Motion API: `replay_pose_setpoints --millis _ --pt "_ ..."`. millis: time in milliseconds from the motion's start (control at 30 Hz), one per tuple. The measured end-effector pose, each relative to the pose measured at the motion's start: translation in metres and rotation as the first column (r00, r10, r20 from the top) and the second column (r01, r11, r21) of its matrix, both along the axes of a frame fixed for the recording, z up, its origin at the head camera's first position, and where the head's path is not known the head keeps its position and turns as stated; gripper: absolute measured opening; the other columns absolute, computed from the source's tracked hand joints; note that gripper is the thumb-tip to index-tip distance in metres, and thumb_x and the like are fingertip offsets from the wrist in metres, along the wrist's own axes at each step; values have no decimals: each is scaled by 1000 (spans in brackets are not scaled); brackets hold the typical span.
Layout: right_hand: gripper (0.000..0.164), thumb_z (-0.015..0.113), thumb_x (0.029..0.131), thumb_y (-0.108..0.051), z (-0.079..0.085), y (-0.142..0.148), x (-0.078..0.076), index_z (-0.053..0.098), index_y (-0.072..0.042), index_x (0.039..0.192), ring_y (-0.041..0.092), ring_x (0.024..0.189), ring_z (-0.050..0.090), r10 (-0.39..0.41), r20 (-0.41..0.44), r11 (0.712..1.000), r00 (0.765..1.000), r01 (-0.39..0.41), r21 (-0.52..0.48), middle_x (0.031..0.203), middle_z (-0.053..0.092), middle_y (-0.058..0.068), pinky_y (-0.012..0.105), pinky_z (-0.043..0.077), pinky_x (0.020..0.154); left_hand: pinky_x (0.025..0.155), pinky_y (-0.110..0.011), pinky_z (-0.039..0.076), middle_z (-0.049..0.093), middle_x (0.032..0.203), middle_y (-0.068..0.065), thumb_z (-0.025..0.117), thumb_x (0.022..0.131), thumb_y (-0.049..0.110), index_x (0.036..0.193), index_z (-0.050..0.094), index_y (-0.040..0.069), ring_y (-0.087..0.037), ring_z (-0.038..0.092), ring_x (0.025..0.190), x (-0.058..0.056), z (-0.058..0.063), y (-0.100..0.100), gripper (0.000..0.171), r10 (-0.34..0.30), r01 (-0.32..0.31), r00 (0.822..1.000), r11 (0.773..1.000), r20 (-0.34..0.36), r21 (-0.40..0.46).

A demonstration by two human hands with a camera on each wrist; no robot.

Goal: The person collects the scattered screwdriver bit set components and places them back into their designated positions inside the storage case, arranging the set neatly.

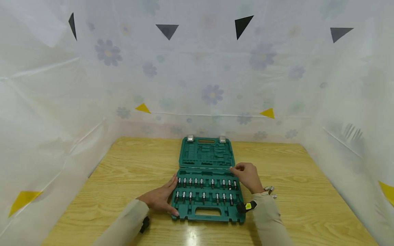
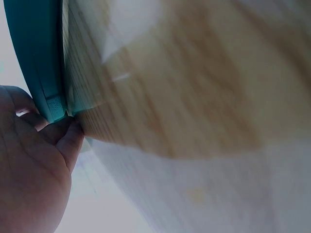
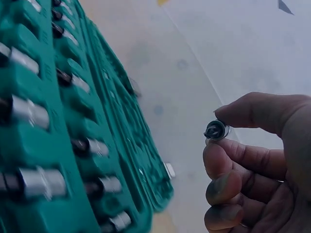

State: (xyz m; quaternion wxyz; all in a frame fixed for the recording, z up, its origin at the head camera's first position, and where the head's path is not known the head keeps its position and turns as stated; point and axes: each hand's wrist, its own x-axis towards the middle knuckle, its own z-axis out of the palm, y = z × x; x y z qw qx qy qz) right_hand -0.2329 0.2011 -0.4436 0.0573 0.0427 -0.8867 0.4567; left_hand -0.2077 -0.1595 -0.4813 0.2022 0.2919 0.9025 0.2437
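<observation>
A green plastic tool case lies unfolded on the table, its lid laid back. Chrome bit sockets with dark tips sit in two rows of its slots, with a few slots bare between them. My left hand rests along the case's left side, thumb at the front corner; in the left wrist view its fingertips touch the green edge. Above the case's right side, near the hinge, my right hand pinches one bit socket between thumb and index finger, tip facing the right wrist camera.
Several loose bit sockets lie on the wooden table, right of the case and beside my right wrist. Two metal latches stand at the lid's far edge. Pale flower-printed sheeting encloses the table at the back and sides.
</observation>
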Motion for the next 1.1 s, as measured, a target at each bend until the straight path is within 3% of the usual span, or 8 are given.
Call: replay_pose_setpoints --millis 100,367,633,867,1100 --pt "18 66 92 -17 1 -15 -2 73 -1 88 21 68 61 39 -3 999 999 -39 24 78 68 6 32 48 59 110 -51 28 -13 160 -13 78 72 58 154 -1 3 -34 13 145 0 1 0 127 3 -3 1000 1000 0 3" --pt "13 69 89 -14 -1 -40 -10 75 -5 82 14 55 49 103 -11 988 995 -101 114 70 65 0 31 42 54 111 -52 27 -15 160 -14 77 72 58 154 -2 3 -34 10 145 0 -2 -1 127 -2 2 1000 1000 14 19" --pt "26 69 89 -16 -4 -58 -11 70 -7 64 10 44 35 162 9 962 987 -160 221 48 45 -5 28 33 47 110 -51 29 -15 160 -13 77 73 58 154 -3 4 -34 13 145 -2 -4 -1 126 -21 21 1000 1000 1 21" --pt "52 68 89 -20 -12 -71 -8 41 -18 45 9 39 20 155 71 946 985 -169 277 41 23 -9 24 19 40 109 -52 29 -14 160 -13 77 72 59 154 -2 3 -35 14 145 -1 -3 0 127 -19 18 1000 1000 13 24" --pt "55 70 87 -21 -16 -79 -9 37 -20 42 9 38 18 136 71 942 988 -152 301 40 21 -9 23 16 37 109 -51 29 -13 160 -14 77 73 57 154 -2 3 -35 14 144 0 0 -1 126 -12 11 1000 1000 4 20"
